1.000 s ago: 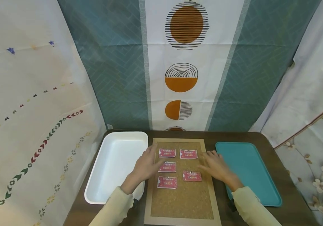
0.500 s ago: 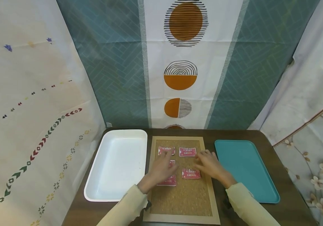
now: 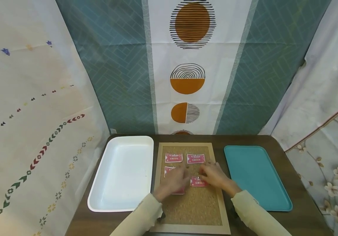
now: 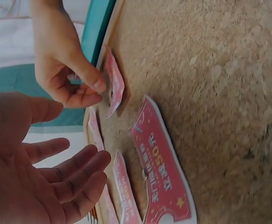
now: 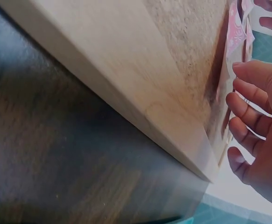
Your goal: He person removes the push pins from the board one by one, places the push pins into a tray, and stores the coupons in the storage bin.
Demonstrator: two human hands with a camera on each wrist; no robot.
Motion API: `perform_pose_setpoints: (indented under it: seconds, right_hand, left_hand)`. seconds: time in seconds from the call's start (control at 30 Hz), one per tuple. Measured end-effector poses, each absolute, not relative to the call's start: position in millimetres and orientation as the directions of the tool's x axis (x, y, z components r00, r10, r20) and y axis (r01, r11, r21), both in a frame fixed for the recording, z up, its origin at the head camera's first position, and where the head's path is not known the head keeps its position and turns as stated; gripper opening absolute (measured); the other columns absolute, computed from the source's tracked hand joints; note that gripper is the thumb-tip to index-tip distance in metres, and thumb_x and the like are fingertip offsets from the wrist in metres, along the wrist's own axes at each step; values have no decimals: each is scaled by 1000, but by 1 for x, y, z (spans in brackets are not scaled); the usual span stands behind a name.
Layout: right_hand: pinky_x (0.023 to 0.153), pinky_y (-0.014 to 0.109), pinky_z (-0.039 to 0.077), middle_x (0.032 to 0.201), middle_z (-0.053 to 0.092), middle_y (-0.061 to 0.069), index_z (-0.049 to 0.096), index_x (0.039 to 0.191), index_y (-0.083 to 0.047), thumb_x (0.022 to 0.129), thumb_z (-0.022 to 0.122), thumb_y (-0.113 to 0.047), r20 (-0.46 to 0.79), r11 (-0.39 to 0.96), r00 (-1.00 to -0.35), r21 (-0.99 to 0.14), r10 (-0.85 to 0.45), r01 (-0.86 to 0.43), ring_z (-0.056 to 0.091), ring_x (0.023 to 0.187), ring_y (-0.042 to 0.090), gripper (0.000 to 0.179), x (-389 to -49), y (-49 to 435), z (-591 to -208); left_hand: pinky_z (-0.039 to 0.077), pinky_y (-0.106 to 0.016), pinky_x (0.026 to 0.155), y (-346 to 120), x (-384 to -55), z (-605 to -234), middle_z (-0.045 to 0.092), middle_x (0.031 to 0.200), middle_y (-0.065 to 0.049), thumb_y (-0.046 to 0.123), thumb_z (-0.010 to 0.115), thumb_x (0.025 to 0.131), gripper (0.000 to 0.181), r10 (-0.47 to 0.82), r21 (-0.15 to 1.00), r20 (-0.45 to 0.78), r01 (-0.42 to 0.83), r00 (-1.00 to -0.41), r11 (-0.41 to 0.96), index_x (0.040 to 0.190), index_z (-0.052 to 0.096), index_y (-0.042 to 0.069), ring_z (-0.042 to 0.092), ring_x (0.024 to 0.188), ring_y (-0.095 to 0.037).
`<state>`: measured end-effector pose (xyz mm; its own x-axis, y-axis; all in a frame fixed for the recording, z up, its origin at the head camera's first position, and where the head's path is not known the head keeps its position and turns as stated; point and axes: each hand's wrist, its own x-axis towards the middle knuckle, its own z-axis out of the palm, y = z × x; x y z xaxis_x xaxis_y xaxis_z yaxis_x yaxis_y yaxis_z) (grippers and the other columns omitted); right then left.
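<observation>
Pink paper coupons are pinned to a framed corkboard. My left hand hovers over the left column, hiding much of the middle coupon and the lower coupon. In the left wrist view its fingers are spread and relaxed, with nothing between them. My right hand is at the top edge of the lower right coupon. Its thumb and forefinger stand slightly apart beside that curled coupon in the left wrist view. Small pins hold the coupons, such as the pin on the nearest one.
A white tray lies left of the corkboard and a teal tray right of it, all on a dark wooden table. Two more coupons, upper left and upper right, are on the board. Patterned cloths hang behind.
My left hand has moved right, from the board's left edge to over the left coupons, then slightly down. My right hand has shifted left and down to the lower right coupon.
</observation>
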<state>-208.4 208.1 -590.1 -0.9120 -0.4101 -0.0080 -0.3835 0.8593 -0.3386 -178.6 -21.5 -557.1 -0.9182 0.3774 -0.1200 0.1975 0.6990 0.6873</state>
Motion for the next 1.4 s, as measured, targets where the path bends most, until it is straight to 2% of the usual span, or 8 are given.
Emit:
perform_pose_setpoints:
  seconds: [0.07,0.17,0.37,0.73,0.9,1.1,1.27,1.4]
  right_hand:
    - [86,48,41,93,66,-4,73,97,-19,91,84,-23,-20,858,-914,-353,-405,-373,52,98,20,13,-208,207,-592]
    - [90,51,41,92,65,-6,72,95,-20,92,83,-21,-49,859,-914,-363,-403,-360,52,98,19,11,-209,206,-595]
    - [88,52,40,89,65,-6,70,91,-18,92,81,-16,-56,850,-904,-370,-423,-375,52,95,19,11,-211,202,-596]
    - [85,48,39,91,68,-6,70,91,-19,93,81,-15,-49,841,-901,-382,-431,-382,57,97,20,11,-212,197,-597]
    - [83,46,38,90,67,-6,72,91,-17,92,80,-13,-67,841,-900,-392,-430,-372,57,94,19,9,-212,196,-595]
    - [84,47,39,85,65,-7,74,90,-16,92,80,-12,-106,845,-902,-410,-419,-344,54,88,17,7,-214,194,-592]
    - [87,52,41,81,63,-8,72,89,-13,91,79,-10,-149,835,-897,-454,-416,-312,52,85,16,8,-216,192,-590]
    - [85,52,41,77,61,-8,70,87,-14,91,79,-9,-154,828,-892,-464,-425,-315,51,81,16,11,-218,192,-590]
  left_hand:
    - [50,-29,56,-17,-179,-561,68,134,-10,32,66,104,60,380,685,-143,186,-914,705,158,46,12,58,65,-10]
    - [51,-30,60,-10,-179,-565,69,123,-8,33,66,104,49,379,650,-171,185,-909,737,148,56,14,59,72,-12]
    - [54,-32,67,-2,-181,-569,71,118,-7,31,67,103,43,386,589,-146,233,-911,774,142,61,13,60,81,-13]
    - [43,-28,56,2,-183,-580,58,87,2,24,66,105,20,397,562,-118,269,-910,783,119,67,10,52,69,-11]
    - [42,-26,52,4,-184,-586,58,87,2,21,67,103,20,408,584,-105,276,-907,763,119,69,9,51,65,-10]
    - [44,-25,59,6,-185,-592,60,91,3,20,70,101,18,421,590,-105,285,-901,755,116,69,10,52,71,-8]
    - [44,-25,59,6,-186,-594,61,86,5,19,72,99,20,421,582,-101,290,-901,760,117,70,11,52,69,-8]
    - [44,-25,57,6,-186,-595,61,83,4,16,72,99,20,425,588,-92,296,-900,753,118,70,9,51,66,-8]
